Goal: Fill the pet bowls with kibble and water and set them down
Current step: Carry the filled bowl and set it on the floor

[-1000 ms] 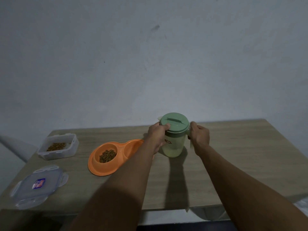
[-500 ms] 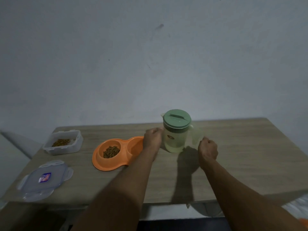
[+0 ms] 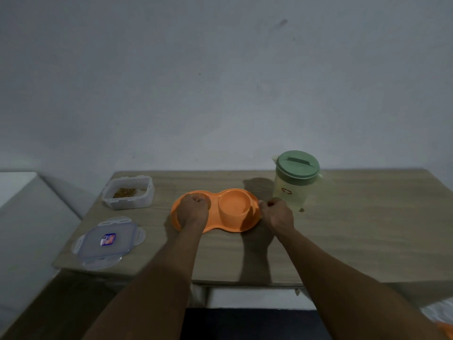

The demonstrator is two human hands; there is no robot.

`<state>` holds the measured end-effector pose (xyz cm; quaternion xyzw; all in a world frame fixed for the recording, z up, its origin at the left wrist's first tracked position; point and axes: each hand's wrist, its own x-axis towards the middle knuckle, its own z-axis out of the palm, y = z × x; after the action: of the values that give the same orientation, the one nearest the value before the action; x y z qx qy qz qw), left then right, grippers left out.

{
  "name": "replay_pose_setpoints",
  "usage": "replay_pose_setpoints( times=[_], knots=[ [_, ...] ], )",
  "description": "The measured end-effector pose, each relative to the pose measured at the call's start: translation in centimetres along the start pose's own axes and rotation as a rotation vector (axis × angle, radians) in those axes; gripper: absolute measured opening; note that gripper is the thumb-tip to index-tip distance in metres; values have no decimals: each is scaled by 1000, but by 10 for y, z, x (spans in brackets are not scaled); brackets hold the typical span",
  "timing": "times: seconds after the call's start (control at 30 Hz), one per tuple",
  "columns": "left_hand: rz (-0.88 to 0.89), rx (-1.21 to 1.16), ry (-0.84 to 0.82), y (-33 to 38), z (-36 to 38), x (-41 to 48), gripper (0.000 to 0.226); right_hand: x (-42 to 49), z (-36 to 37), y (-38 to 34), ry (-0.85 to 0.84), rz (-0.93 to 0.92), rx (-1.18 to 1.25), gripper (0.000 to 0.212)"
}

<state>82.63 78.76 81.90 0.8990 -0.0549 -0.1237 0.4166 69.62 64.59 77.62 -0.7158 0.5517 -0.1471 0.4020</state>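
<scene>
An orange double pet bowl (image 3: 230, 229) lies on the wooden table (image 3: 355, 229), in front of me. My left hand (image 3: 193, 211) is curled over its left well and hides the kibble there. With fingers curled, my right hand (image 3: 278, 213) grips the bowl's right rim. The right well is in plain sight; I cannot tell whether it holds water. A pale translucent pitcher (image 3: 294, 192) with a green lid stands upright just behind my right hand, apart from it.
A clear plastic box (image 3: 130, 203) with some kibble sits open at the back left. Its lid (image 3: 107, 241) lies flat near the table's front left corner. A white surface (image 3: 24, 204) adjoins the table on the left. A wall rises behind the table.
Both hands left the pitcher, which now stands alone, and moved left and down onto the orange bowl. My head turned, so the table shifted right in view.
</scene>
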Motion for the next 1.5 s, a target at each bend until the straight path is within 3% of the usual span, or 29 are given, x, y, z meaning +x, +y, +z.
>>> replay_pose_setpoints(
  times=[0.13,0.4,0.83,1.03,1.5],
  knots=[
    [-32,49,17,-17,-25,23,35,10,18,-23,-44,-78,-97,41],
    [-136,212,-140,-38,-29,61,53,22,36,-39,-74,-67,-262,51],
    [-191,266,-183,-41,-25,76,42,28,41,-33,-101,-40,-294,39],
    [-230,199,-149,-41,-27,50,34,21,28,-25,-119,-29,-298,41],
    [-255,109,-39,-50,-25,-60,40,-27,-45,20,-139,-123,-257,44]
  ],
)
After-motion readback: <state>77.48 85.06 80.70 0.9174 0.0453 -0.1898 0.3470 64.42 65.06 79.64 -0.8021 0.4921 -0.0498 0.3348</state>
